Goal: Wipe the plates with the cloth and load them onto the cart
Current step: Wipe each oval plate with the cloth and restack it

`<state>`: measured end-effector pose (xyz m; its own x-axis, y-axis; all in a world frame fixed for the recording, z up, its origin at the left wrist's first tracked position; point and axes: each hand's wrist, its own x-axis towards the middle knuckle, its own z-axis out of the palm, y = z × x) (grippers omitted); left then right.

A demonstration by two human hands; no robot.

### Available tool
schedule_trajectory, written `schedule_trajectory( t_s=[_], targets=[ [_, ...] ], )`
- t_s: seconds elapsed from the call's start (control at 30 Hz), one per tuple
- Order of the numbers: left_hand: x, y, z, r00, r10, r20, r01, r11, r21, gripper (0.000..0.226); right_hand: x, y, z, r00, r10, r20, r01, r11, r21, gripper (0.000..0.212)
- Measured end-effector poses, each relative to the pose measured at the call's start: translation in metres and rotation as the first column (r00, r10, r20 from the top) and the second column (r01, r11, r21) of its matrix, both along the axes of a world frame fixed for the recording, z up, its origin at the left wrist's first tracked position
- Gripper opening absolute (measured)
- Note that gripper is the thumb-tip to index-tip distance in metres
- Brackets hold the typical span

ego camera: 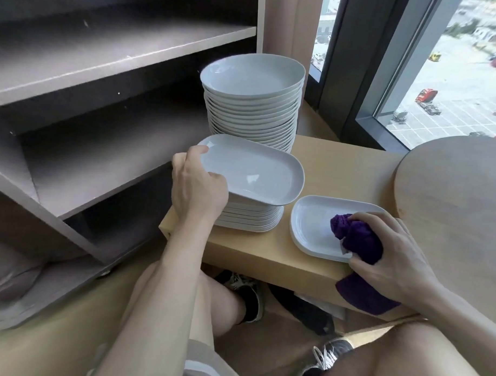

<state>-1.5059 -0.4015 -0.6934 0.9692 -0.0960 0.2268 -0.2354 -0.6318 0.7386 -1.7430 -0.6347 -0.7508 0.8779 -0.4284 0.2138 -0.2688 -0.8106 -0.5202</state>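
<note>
Wooden worktop [340, 168]: fingers of left hand [196, 186] pinch rim of white glazed oblong plate [256, 171] (probably slick, brittle); right hand [393, 254] clutches purple knitted cloth [357, 239].

A tall stack [251, 103] of white oblong plates stands on the tabletop [340, 168]; before it a shorter stack [248, 220] bears a tilted top plate [253, 171]; front-right, a low pile [310, 226] carries the bunched purple cloth [357, 238]; left, the grey shelved cart [105, 56]
</note>
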Motion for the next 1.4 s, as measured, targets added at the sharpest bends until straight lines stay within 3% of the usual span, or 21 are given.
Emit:
schedule_trajectory(
  t_s=[0.1,0.2,0.33,0.47,0.6,0.7,0.77,0.83,0.93,1.0,1.1,1.17,1.4],
  targets=[
    [0.0,0.0,-0.001,1.0,0.02,0.015,-0.022,0.991,0.132,0.055,0.0,0.002,0.0,1.0,-0.012,-0.019,0.012,1.0,0.005,0.063],
    [-0.004,-0.001,-0.001,0.997,-0.027,0.068,0.018,0.99,0.142,0.052,0.0,0.001,0.001,1.0,-0.012,-0.029,0.012,1.0,-0.007,0.062],
    [-0.017,-0.015,0.002,0.955,-0.269,0.127,0.253,0.959,0.126,0.039,0.0,0.002,0.001,0.999,-0.003,-0.034,0.002,1.0,-0.022,0.059],
    [-0.034,-0.029,-0.007,0.867,-0.494,0.073,0.46,0.846,0.269,0.044,0.002,0.002,0.001,0.997,-0.024,-0.069,0.023,1.0,-0.021,0.062],
    [-0.032,-0.028,-0.016,0.895,-0.445,0.036,0.395,0.827,0.402,0.052,0.003,-0.001,-0.001,0.987,-0.077,-0.14,0.074,0.997,-0.024,0.078],
    [-0.025,-0.024,-0.014,0.939,-0.343,0.02,0.299,0.844,0.444,0.053,0.005,-0.001,0.003,0.981,-0.115,-0.158,0.117,0.993,0.004,0.077],
    [-0.024,-0.024,-0.011,0.952,-0.303,0.048,0.258,0.874,0.411,0.052,0.008,-0.001,0.005,0.977,-0.125,-0.175,0.127,0.992,-0.002,0.068],
    [-0.036,-0.029,-0.007,0.929,-0.329,0.17,0.283,0.926,0.25,0.046,0.01,0.0,0.007,0.97,-0.121,-0.21,0.117,0.993,-0.029,0.06],
    [-0.07,-0.045,-0.005,0.817,-0.491,0.302,0.496,0.866,0.067,0.037,0.01,-0.001,0.012,0.941,-0.084,-0.329,0.075,0.996,-0.042,0.065],
    [-0.092,-0.054,-0.015,0.73,-0.661,0.176,0.651,0.75,0.116,0.038,0.009,0.0,0.015,0.915,-0.063,-0.398,0.048,0.998,-0.047,0.069],
    [-0.1,-0.063,-0.041,0.662,-0.738,-0.129,0.746,0.634,0.204,0.066,0.01,0.005,0.015,0.906,-0.08,-0.415,0.038,0.993,-0.109,0.062],
    [-0.093,-0.066,-0.048,0.641,-0.721,-0.263,0.767,0.615,0.184,0.086,0.01,0.005,0.016,0.911,-0.101,-0.4,0.051,0.99,-0.134,0.059],
    [-0.079,-0.08,-0.064,0.597,-0.71,-0.374,0.781,0.621,0.067,0.125,0.012,-0.026,0.018,0.94,-0.292,-0.176,0.27,0.953,-0.136,0.063]
  ],
)
